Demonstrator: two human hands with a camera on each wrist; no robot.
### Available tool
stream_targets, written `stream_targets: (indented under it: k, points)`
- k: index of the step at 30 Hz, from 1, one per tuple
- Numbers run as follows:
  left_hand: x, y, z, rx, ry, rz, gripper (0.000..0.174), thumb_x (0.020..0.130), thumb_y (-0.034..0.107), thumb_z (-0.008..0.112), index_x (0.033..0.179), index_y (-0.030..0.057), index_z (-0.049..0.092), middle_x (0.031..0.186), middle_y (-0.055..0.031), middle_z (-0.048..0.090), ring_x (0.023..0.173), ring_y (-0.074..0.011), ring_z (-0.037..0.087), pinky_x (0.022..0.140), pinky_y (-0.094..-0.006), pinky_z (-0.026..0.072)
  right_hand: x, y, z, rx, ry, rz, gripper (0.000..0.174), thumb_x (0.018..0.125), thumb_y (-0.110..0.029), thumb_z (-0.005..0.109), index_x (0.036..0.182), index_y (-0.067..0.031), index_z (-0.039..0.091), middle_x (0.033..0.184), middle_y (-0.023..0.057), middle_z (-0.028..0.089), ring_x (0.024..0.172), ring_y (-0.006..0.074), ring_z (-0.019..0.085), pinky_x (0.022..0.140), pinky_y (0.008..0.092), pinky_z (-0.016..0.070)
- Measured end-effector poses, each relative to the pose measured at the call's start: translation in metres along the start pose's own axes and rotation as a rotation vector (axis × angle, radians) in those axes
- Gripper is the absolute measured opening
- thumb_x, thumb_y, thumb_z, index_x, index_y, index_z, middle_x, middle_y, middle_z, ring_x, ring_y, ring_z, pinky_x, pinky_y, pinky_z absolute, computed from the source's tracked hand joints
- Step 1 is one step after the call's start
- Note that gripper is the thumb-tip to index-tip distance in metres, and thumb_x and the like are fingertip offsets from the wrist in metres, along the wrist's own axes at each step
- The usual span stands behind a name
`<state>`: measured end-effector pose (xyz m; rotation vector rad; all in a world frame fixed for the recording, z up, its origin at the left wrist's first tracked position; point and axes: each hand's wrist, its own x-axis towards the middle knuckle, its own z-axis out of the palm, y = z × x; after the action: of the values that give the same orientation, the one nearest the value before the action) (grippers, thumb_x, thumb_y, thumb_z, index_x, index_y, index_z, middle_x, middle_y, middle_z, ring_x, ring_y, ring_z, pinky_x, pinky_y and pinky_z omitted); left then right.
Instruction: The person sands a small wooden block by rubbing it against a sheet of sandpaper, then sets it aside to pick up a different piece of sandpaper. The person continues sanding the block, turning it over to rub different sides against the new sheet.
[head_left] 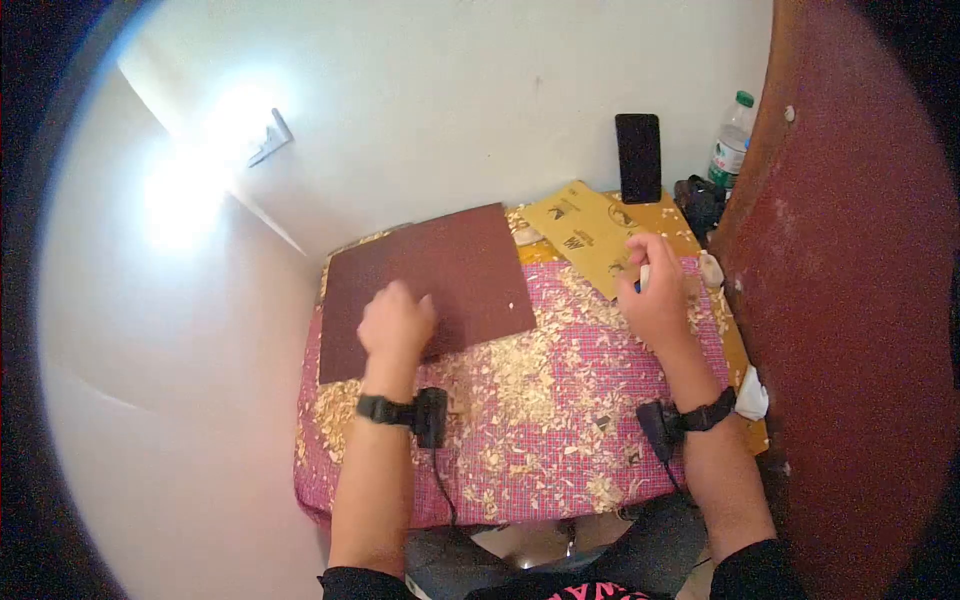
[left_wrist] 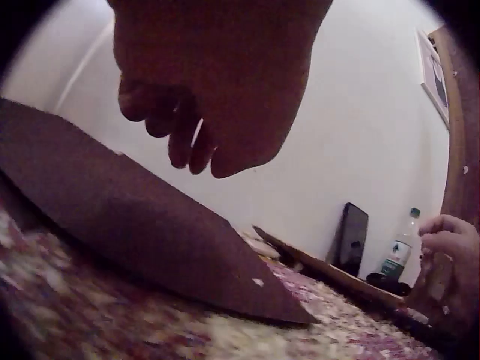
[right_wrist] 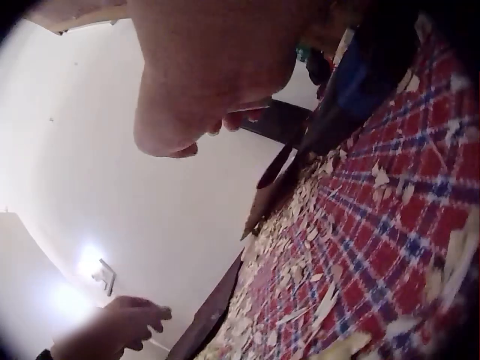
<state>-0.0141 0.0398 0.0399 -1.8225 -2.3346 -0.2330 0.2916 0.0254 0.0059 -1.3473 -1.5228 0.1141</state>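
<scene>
Over the far left part of a table (head_left: 680, 235), a person's left hand (head_left: 393, 328) hangs above a dark brown sheet (head_left: 460, 270), probably sandpaper, its fingers loosely bent and, as far as the views show, holding nothing. The sheet lies along the far left edge, tilted in the left wrist view and apart from that hand. Well apart, toward the far right corner, the right hand (head_left: 660, 295) curls its fingers round a small white-and-blue object (head_left: 644, 275), just beside a printed yellow sheet (head_left: 578, 228). Wood shavings (head_left: 520, 375) litter the checked cloth (head_left: 570, 480); a phone (head_left: 640, 160) leans upright against the wall behind, near a green-capped bottle (head_left: 732, 145). A sleeve or wrist cable catching the brown sheet's near edge could drag it askew and push shavings off the table, while loose chips beneath could let either sheet slide or crease. A sideways knock from the right hand could topple the phone. Fingers cover most of the white-and-blue object, leaving its kind uncertain; the left palm is turned from the head view and dark in the wrist view, and the black item (head_left: 700, 205) beside the bottle is hard to identify.
</scene>
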Motion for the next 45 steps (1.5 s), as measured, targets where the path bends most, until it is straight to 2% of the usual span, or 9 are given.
stream_targets:
  k: [6,8,15,26,29,31,37,41,45]
  points:
    - [-0.015,-0.041,-0.018,0.172,-0.457,-0.128,0.068,0.073,0.065,0.068,0.103,0.0045,0.069,0.109,-0.0147,0.068,0.101,-0.0319,0.066,0.082,-0.0408,0.0536,-0.006,0.000,0.007,0.108,-0.112,-0.047,0.036,0.071,-0.009,0.068,0.103,-0.0032,0.054,0.106,0.0181,0.051,0.098,0.0338,0.056,0.085,0.0414,0.0468]
    - [-0.016,-0.041,-0.012,0.157,-0.441,-0.149,0.072,0.070,0.068,0.069,0.104,0.0047,0.071,0.110,-0.0147,0.068,0.102,-0.0305,0.066,0.083,-0.0392,0.0530,-0.008,-0.008,-0.003,-0.479,-0.247,-0.088,0.038,0.071,-0.019,0.072,0.103,-0.0032,0.058,0.109,0.0176,0.052,0.099,0.0350,0.055,0.088,0.0421,0.0470]
    - [-0.004,-0.044,-0.007,0.127,-0.475,-0.178,0.067,0.067,0.060,0.077,0.107,0.0064,0.070,0.112,-0.0130,0.068,0.105,-0.0309,0.065,0.084,-0.0390,0.0531,-0.008,0.008,0.004,-0.545,-0.440,-0.030,0.037,0.073,-0.027,0.073,0.102,-0.0044,0.068,0.103,0.0143,0.061,0.100,0.0347,0.056,0.086,0.0446,0.0478]
    - [0.007,-0.058,0.006,-0.226,-0.575,-0.285,0.067,0.062,0.051,0.084,0.092,-0.0068,0.068,0.095,-0.0221,0.069,0.089,-0.0300,0.069,0.077,-0.0387,0.0525,0.018,0.002,0.002,-0.217,0.150,-0.371,0.021,0.081,-0.007,0.062,0.100,-0.0068,0.070,0.109,0.0115,0.067,0.092,0.0321,0.064,0.083,0.0427,0.0495]
    - [0.014,-0.070,0.008,-0.351,-0.570,-0.188,0.036,0.074,0.027,0.080,0.098,0.0037,0.067,0.092,-0.0106,0.068,0.078,-0.0224,0.067,0.073,-0.0362,0.0548,0.019,0.010,0.021,-0.363,0.063,-0.293,0.022,0.080,-0.009,0.063,0.102,-0.0051,0.069,0.108,0.0160,0.065,0.094,0.0316,0.062,0.086,0.0419,0.0492]
    - [0.004,-0.077,-0.013,-1.198,-0.507,-0.399,0.011,0.081,0.011,0.068,0.088,0.0061,0.062,0.081,-0.0087,0.062,0.068,-0.0224,0.063,0.064,-0.0357,0.0543,0.015,0.009,0.023,-0.482,0.001,-0.215,0.023,0.080,-0.010,0.064,0.102,-0.0043,0.069,0.106,0.0174,0.064,0.095,0.0317,0.062,0.086,0.0419,0.0492]
    - [-0.022,-0.141,-0.077,-1.713,-0.207,-0.309,0.015,0.081,0.000,0.056,0.094,0.0051,0.054,0.088,-0.0087,0.060,0.081,-0.0220,0.063,0.065,-0.0344,0.0561,0.005,-0.002,0.019,0.009,-0.196,-0.085,0.024,0.079,-0.006,0.063,0.102,-0.0014,0.068,0.103,0.0151,0.063,0.087,0.0306,0.063,0.080,0.0395,0.0514]
    - [-0.082,-0.121,-0.124,-1.881,0.267,-0.214,0.033,0.080,-0.004,0.054,0.112,0.0049,0.056,0.103,-0.0096,0.064,0.089,-0.0205,0.065,0.072,-0.0333,0.0576,-0.001,-0.018,0.008,0.965,-0.377,0.457,0.033,0.073,-0.001,0.062,0.106,-0.0001,0.061,0.095,0.0101,0.059,0.079,0.0240,0.060,0.075,0.0359,0.0524]
    - [-0.123,-0.086,-0.091,-2.021,0.223,-0.306,0.039,0.082,-0.006,0.054,0.119,0.0038,0.054,0.109,-0.0099,0.064,0.092,-0.0193,0.064,0.077,-0.0321,0.0564,-0.010,-0.015,0.017,1.639,-0.420,0.607,0.041,0.067,0.003,0.050,0.107,-0.0036,0.053,0.095,0.0094,0.057,0.086,0.0226,0.057,0.080,0.0359,0.0515]
